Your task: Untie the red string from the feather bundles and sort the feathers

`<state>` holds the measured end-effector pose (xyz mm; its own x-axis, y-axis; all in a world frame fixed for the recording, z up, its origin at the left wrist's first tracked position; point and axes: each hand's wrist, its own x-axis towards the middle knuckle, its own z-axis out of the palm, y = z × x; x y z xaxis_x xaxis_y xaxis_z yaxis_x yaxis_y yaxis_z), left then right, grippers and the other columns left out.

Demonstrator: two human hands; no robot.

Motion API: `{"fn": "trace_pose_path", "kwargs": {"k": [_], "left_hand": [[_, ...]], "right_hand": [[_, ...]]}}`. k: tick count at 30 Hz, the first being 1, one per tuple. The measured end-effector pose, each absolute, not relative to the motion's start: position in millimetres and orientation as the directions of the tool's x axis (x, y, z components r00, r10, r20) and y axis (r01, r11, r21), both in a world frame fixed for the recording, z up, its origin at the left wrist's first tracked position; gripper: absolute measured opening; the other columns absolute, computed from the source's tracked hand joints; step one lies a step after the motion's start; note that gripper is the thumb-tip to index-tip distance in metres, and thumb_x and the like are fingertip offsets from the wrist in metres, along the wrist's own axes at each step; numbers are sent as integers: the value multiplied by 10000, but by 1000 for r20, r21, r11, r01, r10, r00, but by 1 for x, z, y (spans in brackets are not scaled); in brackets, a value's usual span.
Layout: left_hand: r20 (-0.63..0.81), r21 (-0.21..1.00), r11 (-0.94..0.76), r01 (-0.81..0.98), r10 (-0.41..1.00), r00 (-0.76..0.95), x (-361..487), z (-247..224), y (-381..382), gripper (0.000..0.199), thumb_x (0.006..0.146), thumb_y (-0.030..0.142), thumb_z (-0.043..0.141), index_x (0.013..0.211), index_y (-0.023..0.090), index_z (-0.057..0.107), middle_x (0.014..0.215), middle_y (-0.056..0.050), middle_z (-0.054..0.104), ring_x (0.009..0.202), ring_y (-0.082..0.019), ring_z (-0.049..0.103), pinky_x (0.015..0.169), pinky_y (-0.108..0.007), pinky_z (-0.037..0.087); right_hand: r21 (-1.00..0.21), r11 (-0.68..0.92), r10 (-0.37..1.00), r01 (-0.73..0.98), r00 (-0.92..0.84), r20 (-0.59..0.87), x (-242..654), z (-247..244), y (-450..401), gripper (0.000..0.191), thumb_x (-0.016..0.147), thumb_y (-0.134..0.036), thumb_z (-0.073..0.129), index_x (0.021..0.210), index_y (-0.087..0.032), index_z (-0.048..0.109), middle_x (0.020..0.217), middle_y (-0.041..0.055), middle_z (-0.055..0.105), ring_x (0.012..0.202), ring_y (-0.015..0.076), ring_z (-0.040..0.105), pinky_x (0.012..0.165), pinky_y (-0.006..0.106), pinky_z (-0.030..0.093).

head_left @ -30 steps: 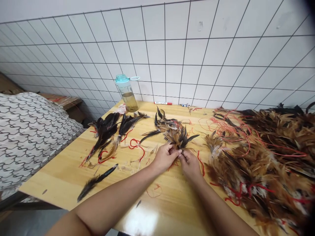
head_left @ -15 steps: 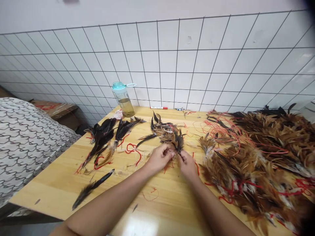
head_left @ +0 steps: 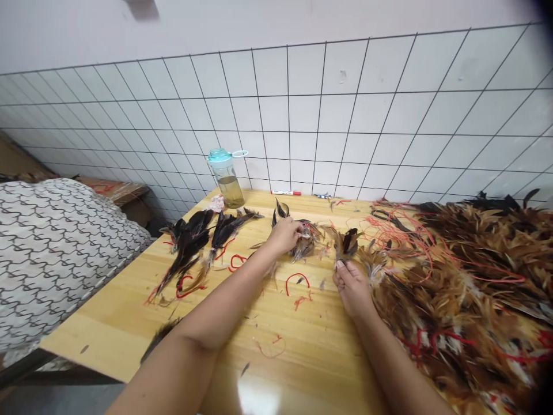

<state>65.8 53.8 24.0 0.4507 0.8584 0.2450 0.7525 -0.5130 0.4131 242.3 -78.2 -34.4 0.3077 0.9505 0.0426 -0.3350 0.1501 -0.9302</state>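
My right hand [head_left: 352, 283] pinches the base of a small bunch of brown and black feathers [head_left: 347, 243], whose tips point away from me. Over the loose feather pile [head_left: 306, 245] in the middle of the table, my left hand [head_left: 285, 235] has its fingers closed down on some feathers. Exactly how many it grips is hidden. A piece of red yarn [head_left: 298, 275] lies curved on the wood between me and that pile.
Brown feather bundles [head_left: 449, 294] are heaped on the right, with tangled pink string [head_left: 415, 236] behind them. Black feather bunches [head_left: 190, 236] lie left. A water bottle [head_left: 231, 187] and a red-and-white marker [head_left: 286, 192] stand and lie near the tiled wall.
My hands were together on the feather bunch. Now my left hand has moved away to the loose pile, and my right has shifted right, carrying the bunch. The camera view has shifted slightly.
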Motion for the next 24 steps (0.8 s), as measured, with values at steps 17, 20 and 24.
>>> {"fn": "trace_pose_path", "kwargs": {"k": [17, 20, 24], "left_hand": [[321, 704, -554, 444, 806, 497, 69, 24, 55, 146, 903, 227, 463, 896, 172, 599, 846, -27, 663, 806, -161, 579, 764, -275, 419], [299, 739, -570, 360, 756, 582, 73, 33, 45, 166, 891, 194, 459, 923, 170, 620, 838, -17, 674, 772, -146, 588, 747, -256, 423], [273, 743, -601, 294, 673, 687, 81, 37, 34, 200, 870, 153, 476, 917, 174, 669, 921, -31, 710, 844, -151, 620, 772, -245, 436]], "right_hand": [[-929, 156, 896, -335, 443, -10, 254, -28, -76, 404, 598, -418, 833, 627, -188, 502, 609, -46, 487, 495, 53, 319, 440, 211, 285], [-925, 174, 898, -339, 440, 8, 255, -24, -76, 416, 606, -412, 833, 601, -180, 489, 573, -61, 435, 488, 41, 300, 440, 190, 281], [-934, 182, 895, -309, 445, 28, 255, -21, -77, 412, 582, -413, 837, 614, -178, 501, 592, -57, 447, 483, 37, 309, 429, 188, 281]]}}
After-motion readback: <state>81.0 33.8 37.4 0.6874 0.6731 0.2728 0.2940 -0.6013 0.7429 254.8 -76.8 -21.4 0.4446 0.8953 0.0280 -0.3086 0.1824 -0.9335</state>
